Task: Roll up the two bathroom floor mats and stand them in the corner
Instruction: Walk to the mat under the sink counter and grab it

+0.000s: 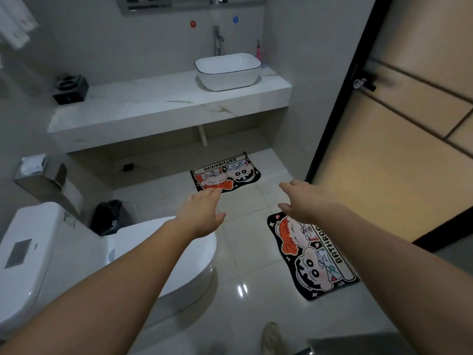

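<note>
Floor tiles (238, 252) carry both mats flat and unrolled, so no part of the task is done. Near mat (311, 254) lies beside the door (399, 149), far mat (226, 172) below the vanity counter (163, 103), well apart. Left hand (202, 213) and right hand (304, 201) are extended forward, fingers spread, empty, above the floor; judged a reach toward the mats, starting point undecided.

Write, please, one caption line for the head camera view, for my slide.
Both empty hands, left hand and right hand, reach toward two flat cartoon bathroom mats, far mat and near mat.
</note>
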Tool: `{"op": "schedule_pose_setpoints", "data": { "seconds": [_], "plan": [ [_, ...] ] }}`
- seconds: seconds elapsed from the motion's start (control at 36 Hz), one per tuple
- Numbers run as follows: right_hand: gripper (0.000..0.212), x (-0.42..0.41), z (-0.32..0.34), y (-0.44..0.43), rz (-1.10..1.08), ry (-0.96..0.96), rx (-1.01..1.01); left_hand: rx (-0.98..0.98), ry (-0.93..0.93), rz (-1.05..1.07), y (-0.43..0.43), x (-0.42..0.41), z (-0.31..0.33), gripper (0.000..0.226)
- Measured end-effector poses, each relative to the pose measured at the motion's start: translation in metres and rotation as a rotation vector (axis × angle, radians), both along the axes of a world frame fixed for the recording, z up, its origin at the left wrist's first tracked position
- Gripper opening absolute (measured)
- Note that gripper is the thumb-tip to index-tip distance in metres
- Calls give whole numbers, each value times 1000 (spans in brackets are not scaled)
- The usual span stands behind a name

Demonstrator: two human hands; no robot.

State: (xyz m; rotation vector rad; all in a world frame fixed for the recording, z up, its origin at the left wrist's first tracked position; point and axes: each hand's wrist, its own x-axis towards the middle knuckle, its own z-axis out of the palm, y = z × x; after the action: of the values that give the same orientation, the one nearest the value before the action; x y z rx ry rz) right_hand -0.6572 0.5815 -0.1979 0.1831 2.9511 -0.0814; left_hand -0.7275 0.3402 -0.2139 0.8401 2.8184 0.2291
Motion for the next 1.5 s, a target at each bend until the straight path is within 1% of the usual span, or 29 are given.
{"op": "schedule_pose_setpoints", "data": {
  "seconds": [0.14,0.28,0.47,0.67,0.86,1.0,1.06,1.22,1.39,1.5],
  "plan": [
    [53,-44,-2,36,63,-41,18,6,-6,43,36,-36,-1,67],
    [53,-79,-4,57,94,-41,32,39,-1,56,57,-59,-2,67],
    [51,-122,-4,69,131,-48,25,56,-34,107,66,-89,-7,67],
    [52,-171,-10,68,156,-55,21,52,-34,115,67,-141,-16,63],
    [55,-240,-24,67,125,-56,20,53,-42,85,65,-220,-38,67],
    [53,-287,-30,68,101,-57,19,72,-39,58,66,-280,-48,59],
    [53,-303,-32,70,88,-61,23,65,-49,56,67,-300,-49,62],
    [51,-342,-38,78,67,-67,-2,52,-47,50,74,-342,-57,64],
    [44,-379,-48,94,92,-55,-6,83,-64,93,91,-376,-67,64],
    [44,-410,-57,114,108,-44,-3,99,-78,121,105,-400,-77,62]
  ]
}}
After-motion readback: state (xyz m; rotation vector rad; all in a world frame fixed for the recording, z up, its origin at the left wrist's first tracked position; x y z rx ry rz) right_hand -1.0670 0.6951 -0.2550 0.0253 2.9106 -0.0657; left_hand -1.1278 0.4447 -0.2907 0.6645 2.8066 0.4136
